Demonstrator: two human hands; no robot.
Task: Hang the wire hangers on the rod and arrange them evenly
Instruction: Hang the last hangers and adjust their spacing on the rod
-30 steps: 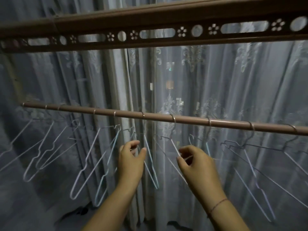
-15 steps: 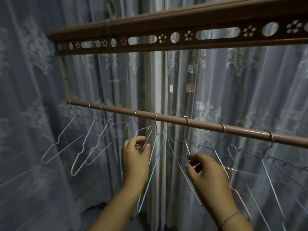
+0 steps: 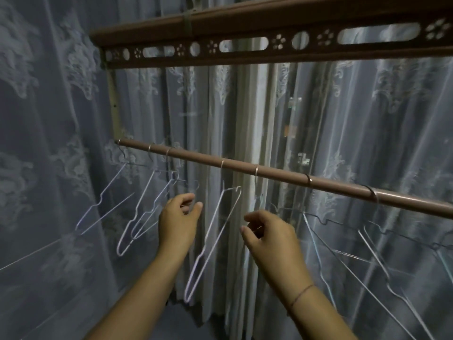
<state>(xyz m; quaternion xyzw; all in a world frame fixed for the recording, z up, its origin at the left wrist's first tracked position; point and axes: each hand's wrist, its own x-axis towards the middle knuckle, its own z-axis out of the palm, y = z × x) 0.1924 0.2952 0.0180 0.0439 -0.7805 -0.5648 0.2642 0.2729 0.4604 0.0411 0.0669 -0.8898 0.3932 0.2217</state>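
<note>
Wire hangers [image 3: 231, 189] hang along the rod [image 3: 269, 173] — curtain [image 3: 49, 119] behind, rail [image 3: 269, 28] above, left hand [image 3: 177, 222] and right hand [image 3: 272, 235] just below.

left hand [image 3: 180, 220] released the hanger [image 3: 213, 241] — fingers loosened, hanger now hanging free beside it

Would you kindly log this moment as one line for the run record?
stage: arranging | wire hangers: on rod, unevenly spaced | left hand: curled below rod, grip unclear | right hand: curled, grip unclear
</note>
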